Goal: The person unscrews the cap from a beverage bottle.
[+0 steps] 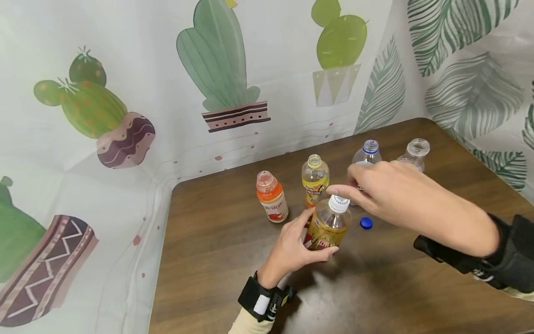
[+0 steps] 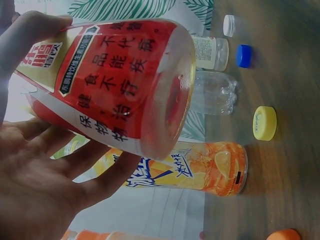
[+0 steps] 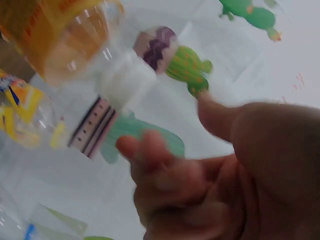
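My left hand (image 1: 294,246) grips a clear plastic bottle (image 1: 327,227) with a gold and red label round its body. In the left wrist view the bottle (image 2: 120,85) is tilted, its base raised off the table. A white cap (image 1: 339,203) sits on its neck. Close over that cap is my right hand (image 1: 385,192), palm down. In the right wrist view its thumb and loosely bent fingers (image 3: 175,182) stand apart from the white cap (image 3: 129,80), with nothing between them; the picture is blurred there.
Uncapped bottles stand behind: an orange-banded one (image 1: 272,197), a yellow-labelled one (image 1: 314,181), a blue-ringed one (image 1: 369,150) and a wide-mouthed clear one (image 1: 417,150). Loose caps lie on the table (image 1: 208,260): blue (image 1: 366,223), yellow (image 2: 265,123), white (image 2: 229,25) and orange (image 2: 284,235).
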Action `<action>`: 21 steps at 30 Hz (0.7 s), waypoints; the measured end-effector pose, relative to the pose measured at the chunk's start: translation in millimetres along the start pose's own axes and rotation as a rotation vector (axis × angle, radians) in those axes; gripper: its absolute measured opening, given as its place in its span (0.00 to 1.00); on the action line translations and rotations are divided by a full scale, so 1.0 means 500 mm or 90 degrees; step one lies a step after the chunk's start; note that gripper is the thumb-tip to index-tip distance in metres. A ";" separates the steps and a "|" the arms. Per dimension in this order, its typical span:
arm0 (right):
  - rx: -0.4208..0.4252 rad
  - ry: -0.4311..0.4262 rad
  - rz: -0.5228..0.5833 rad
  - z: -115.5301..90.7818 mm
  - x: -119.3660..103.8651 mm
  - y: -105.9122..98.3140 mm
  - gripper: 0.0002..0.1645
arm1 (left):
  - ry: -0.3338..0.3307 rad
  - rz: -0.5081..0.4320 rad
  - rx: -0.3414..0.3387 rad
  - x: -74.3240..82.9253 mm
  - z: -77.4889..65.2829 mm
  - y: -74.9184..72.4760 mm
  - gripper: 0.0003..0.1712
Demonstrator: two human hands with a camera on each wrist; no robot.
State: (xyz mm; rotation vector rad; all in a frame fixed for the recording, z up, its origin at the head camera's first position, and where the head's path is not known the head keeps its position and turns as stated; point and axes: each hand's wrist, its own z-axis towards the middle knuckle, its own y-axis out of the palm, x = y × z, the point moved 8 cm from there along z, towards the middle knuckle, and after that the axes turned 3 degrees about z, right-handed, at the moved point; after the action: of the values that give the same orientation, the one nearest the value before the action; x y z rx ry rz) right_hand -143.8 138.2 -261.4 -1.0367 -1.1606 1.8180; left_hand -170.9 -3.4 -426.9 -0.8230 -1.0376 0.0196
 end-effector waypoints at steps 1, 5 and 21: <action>0.012 0.013 -0.013 -0.001 -0.001 0.001 0.26 | 0.002 0.009 0.001 0.001 0.000 0.000 0.44; -0.005 0.064 -0.010 -0.003 0.000 0.025 0.34 | 0.002 0.042 0.002 0.003 0.001 0.002 0.46; -0.074 0.079 0.084 0.003 0.019 0.060 0.22 | -0.008 0.075 -0.004 -0.005 -0.005 0.005 0.46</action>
State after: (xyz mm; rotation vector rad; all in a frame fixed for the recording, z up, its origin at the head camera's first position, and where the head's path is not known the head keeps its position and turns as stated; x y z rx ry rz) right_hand -153.4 136.3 -291.2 -1.3018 -1.1566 1.7757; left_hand -169.7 -4.1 -430.8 -0.8904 -0.9995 0.1215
